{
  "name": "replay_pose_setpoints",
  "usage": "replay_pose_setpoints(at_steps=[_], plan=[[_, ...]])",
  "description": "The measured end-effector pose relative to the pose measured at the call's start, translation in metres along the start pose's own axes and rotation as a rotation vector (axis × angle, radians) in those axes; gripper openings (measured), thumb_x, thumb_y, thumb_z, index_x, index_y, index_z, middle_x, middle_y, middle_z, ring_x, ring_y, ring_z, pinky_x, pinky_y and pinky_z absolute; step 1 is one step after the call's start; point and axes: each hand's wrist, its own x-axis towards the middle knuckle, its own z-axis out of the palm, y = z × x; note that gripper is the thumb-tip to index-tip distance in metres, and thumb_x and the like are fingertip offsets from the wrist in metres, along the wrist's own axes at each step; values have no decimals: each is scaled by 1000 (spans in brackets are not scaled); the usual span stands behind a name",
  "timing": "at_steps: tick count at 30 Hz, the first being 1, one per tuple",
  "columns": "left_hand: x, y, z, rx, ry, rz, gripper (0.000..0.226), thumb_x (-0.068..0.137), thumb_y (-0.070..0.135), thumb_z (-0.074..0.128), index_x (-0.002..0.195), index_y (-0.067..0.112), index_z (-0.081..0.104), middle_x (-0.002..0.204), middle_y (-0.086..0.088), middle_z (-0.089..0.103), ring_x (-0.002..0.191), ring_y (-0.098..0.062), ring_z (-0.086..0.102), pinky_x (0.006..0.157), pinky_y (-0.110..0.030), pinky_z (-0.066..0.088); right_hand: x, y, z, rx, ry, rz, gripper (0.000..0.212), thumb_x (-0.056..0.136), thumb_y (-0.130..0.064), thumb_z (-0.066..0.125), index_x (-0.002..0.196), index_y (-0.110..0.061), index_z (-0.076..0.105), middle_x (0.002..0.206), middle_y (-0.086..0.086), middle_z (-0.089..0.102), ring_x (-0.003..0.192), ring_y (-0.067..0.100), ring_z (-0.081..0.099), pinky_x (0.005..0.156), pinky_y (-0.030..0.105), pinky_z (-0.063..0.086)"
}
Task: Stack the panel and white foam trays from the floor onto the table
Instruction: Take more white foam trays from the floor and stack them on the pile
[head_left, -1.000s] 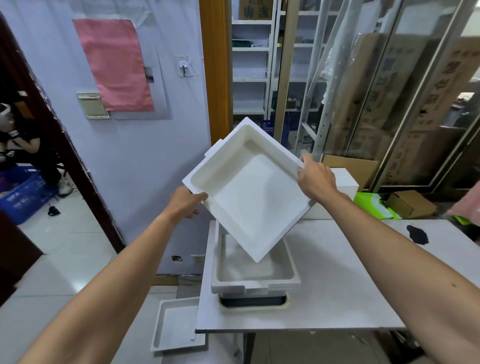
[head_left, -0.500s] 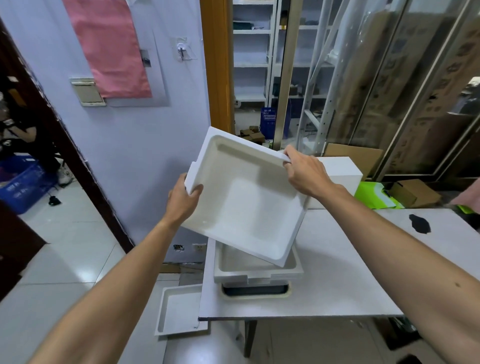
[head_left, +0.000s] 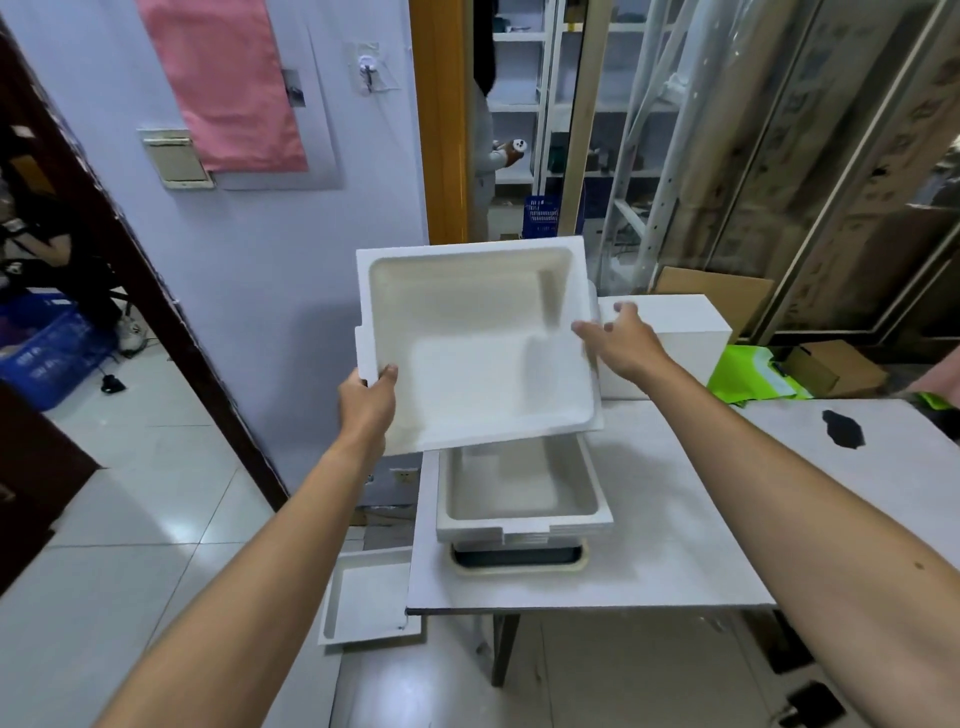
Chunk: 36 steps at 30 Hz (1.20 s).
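I hold a white foam tray (head_left: 467, 353) in the air, open side toward me, above the stack on the table. My left hand (head_left: 366, 402) grips its lower-left corner. My right hand (head_left: 621, 338) is at the tray's right rim with fingers spread, the thumb touching the rim. Below it, another white foam tray (head_left: 519, 499) sits on a dark panel with a cream rim (head_left: 519, 562) near the left end of the white table (head_left: 675, 551). One more foam tray (head_left: 363, 597) lies on the floor by the table's left edge.
A white foam box (head_left: 670, 338) stands at the table's back. A black scrap (head_left: 844, 428) lies on the table at right. Green bag (head_left: 753, 371) and cardboard boxes (head_left: 831, 369) sit behind. One person stands in the doorway (head_left: 485, 156); another sits far left (head_left: 36, 244) by a blue crate (head_left: 41, 353).
The tray has been rotated from a diamond tilt to nearly square with the stack. My left hand slid to the lower-left corner. My right hand has loosened from the top rim and opened.
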Motion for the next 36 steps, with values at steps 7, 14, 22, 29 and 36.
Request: replay_pose_setpoints(at_steps=[7,14,22,29,36], plan=[[-30,-18,9,-165,11,-116,18,96,26,62,113,20,61,101,6,69,96,-19,66,88,-35,54,-5,17,12,-140,-100,7,52,88,-22,48,140,-21,49,124,10,61,108,36,57,86,49,56],[-28,-11,-7,-20,-116,-79,43,89,35,72,123,14,59,105,4,69,93,-15,67,65,-25,50,1,13,-5,-530,48,-185,31,95,-22,42,124,-19,51,118,15,61,106,39,55,76,38,37],[-26,-2,-18,473,-173,113,89,86,51,71,156,20,25,155,-2,40,142,-24,38,114,-47,36,-2,-33,-42,-838,183,-508,17,98,-20,37,110,-16,47,98,23,62,85,40,53,71,43,39],[-44,-9,-2,509,-219,316,19,101,27,45,112,22,61,90,4,64,91,-27,58,83,-40,50,1,-51,-38,-816,118,-652,15,99,-32,36,105,-28,49,90,11,66,80,35,58,72,41,44],[-54,-12,8,378,-65,202,15,100,25,46,89,22,57,71,7,55,74,-22,52,69,-35,45,-3,-25,-24,-587,246,-526,67,91,-40,59,145,-12,32,137,15,48,121,36,50,101,48,42]])
